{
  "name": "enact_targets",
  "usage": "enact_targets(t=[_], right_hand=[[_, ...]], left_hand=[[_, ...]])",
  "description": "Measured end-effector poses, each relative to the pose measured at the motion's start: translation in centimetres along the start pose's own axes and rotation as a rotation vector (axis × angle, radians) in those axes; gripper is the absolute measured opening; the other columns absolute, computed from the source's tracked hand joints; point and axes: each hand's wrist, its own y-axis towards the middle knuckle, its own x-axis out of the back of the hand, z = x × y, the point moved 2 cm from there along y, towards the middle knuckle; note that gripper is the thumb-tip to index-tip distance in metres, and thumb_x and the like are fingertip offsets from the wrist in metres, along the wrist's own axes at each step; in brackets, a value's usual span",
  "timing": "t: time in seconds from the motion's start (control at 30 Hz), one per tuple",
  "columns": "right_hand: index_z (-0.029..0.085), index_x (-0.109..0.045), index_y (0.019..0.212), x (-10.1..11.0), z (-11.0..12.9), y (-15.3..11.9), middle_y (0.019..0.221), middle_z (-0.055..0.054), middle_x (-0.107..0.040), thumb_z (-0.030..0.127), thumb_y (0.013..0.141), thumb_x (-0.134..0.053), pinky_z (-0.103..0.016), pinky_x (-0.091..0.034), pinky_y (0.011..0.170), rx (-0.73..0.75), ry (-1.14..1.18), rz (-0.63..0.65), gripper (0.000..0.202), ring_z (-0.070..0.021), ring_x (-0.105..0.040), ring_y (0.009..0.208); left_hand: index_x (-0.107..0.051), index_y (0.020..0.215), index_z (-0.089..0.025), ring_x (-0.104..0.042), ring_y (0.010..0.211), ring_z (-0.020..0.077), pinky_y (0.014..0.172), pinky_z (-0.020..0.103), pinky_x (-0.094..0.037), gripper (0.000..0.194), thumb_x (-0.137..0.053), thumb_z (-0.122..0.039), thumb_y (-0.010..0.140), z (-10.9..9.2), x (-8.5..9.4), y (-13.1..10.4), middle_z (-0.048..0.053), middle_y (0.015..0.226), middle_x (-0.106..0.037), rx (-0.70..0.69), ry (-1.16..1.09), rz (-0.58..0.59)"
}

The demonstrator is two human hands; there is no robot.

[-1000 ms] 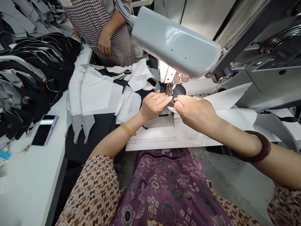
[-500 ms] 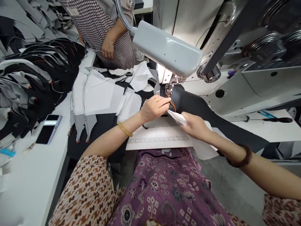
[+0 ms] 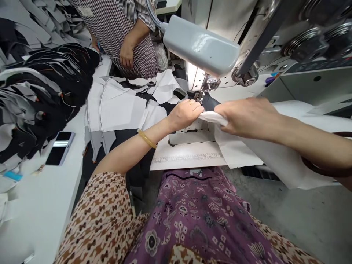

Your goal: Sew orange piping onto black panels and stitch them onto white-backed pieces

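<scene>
Just in front of the sewing machine's presser foot (image 3: 199, 96), my left hand (image 3: 184, 114) is closed on the edge of a fabric piece. My right hand (image 3: 242, 116) grips the same fabric piece (image 3: 236, 146) a little to the right, and a folded white edge spans the gap between both hands. White backing faces up on the part that hangs over the table's front edge at the right. Some dark material shows behind my fingers near the needle. The orange cord is hidden from sight now.
A grey lamp (image 3: 202, 46) hangs over the needle. White and dark cut pieces (image 3: 118, 106) lie left of the machine. On the side table are a phone (image 3: 59, 148) and a heap of dark pieces (image 3: 63, 80). Behind it stands another person (image 3: 126, 55).
My right hand has moved up and turned over, flipping the fabric so its white side shows instead of the dark one. My left hand has shifted slightly up towards the presser foot.
</scene>
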Motion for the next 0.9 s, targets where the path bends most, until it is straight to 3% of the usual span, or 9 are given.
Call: enact_targets(t=[0.17, 0.27, 0.33, 0.47, 0.57, 0.7, 0.8, 0.9], right_hand=[[0.019, -0.052, 0.082, 0.9, -0.3, 0.8, 0.096, 0.000, -0.056, 0.017, 0.070, -0.047, -0.023, -0.020, 0.049, 0.105, 0.051, -0.096, 0.013, -0.0133, -0.045, 0.083], [0.019, -0.054, 0.080, 1.1, 0.4, 1.2, 0.080, 0.002, -0.056, 0.014, 0.068, -0.046, -0.024, -0.020, 0.050, 0.062, 0.065, -0.065, 0.016, -0.0102, -0.040, 0.065], [0.018, -0.056, 0.079, 0.8, 1.6, 1.2, 0.076, 0.000, -0.056, 0.012, 0.068, -0.046, -0.025, -0.018, 0.051, 0.051, 0.025, -0.083, 0.016, -0.0105, -0.037, 0.062], [0.013, -0.060, 0.082, -1.3, 4.7, 0.5, 0.084, -0.008, -0.059, 0.004, 0.080, -0.035, -0.027, -0.019, 0.053, 0.223, -0.076, -0.161, 0.026, -0.0153, -0.046, 0.075], [0.011, -0.059, 0.080, -3.0, 5.3, -0.1, 0.085, -0.010, -0.059, 0.001, 0.083, -0.030, -0.028, -0.022, 0.055, 0.296, -0.126, -0.267, 0.031, -0.0178, -0.048, 0.080], [0.012, -0.057, 0.079, -4.0, 3.5, -0.5, 0.089, -0.010, -0.060, 0.001, 0.083, -0.033, -0.027, -0.022, 0.055, 0.339, -0.122, -0.320, 0.027, -0.0161, -0.048, 0.077], [0.012, -0.056, 0.077, -3.9, 2.3, -0.4, 0.089, -0.009, -0.060, -0.002, 0.080, -0.033, -0.027, -0.021, 0.054, 0.349, -0.092, -0.295, 0.026, -0.0149, -0.048, 0.076], [0.012, -0.054, 0.074, -3.5, 1.9, -0.1, 0.083, -0.008, -0.058, -0.003, 0.077, -0.033, -0.026, -0.020, 0.053, 0.323, -0.065, -0.239, 0.026, -0.0144, -0.048, 0.073]], left_hand=[[-0.049, 0.069, -0.018, -0.046, 0.056, 0.0139, 0.051, 0.028, -0.029, 0.033, -0.028, -0.023, 0.094, 0.5, -0.5, 0.1, 0.001, 0.059, -0.050, -0.008, -0.068, 0.039], [-0.051, 0.070, -0.018, -0.046, 0.054, 0.0135, 0.050, 0.029, -0.029, 0.036, -0.032, -0.039, 0.094, 0.4, -0.8, -0.2, 0.001, 0.057, -0.051, 0.065, -0.111, -0.073], [-0.052, 0.072, -0.019, -0.048, 0.055, 0.0134, 0.050, 0.029, -0.031, 0.036, -0.033, -0.040, 0.093, 0.3, -0.7, -0.7, 0.001, 0.058, -0.053, 0.095, -0.140, -0.088], [-0.056, 0.095, -0.019, -0.055, 0.065, 0.0118, 0.057, 0.027, -0.040, 0.025, -0.031, -0.020, 0.093, 0.3, 0.2, -1.7, 0.003, 0.080, -0.065, -0.019, -0.175, 0.104], [-0.055, 0.103, -0.019, -0.057, 0.067, 0.0115, 0.060, 0.027, -0.044, 0.025, -0.033, -0.015, 0.092, 0.2, 0.8, -2.0, 0.004, 0.083, -0.066, -0.073, -0.152, 0.180], [-0.058, 0.099, -0.019, -0.061, 0.071, 0.0129, 0.062, 0.029, -0.045, 0.018, -0.042, -0.016, 0.091, -0.8, 0.4, -2.3, 0.006, 0.085, -0.068, 0.076, -0.225, 0.064], [-0.059, 0.098, -0.018, -0.064, 0.076, 0.0128, 0.063, 0.027, -0.044, 0.016, -0.046, -0.015, 0.090, -1.8, -0.2, -2.7, 0.006, 0.085, -0.069, 0.155, -0.195, -0.041], [-0.061, 0.098, -0.019, -0.064, 0.077, 0.0126, 0.061, 0.026, -0.041, 0.017, -0.047, -0.016, 0.089, -2.2, -0.6, -2.9, 0.004, 0.081, -0.070, 0.187, -0.127, -0.056]])
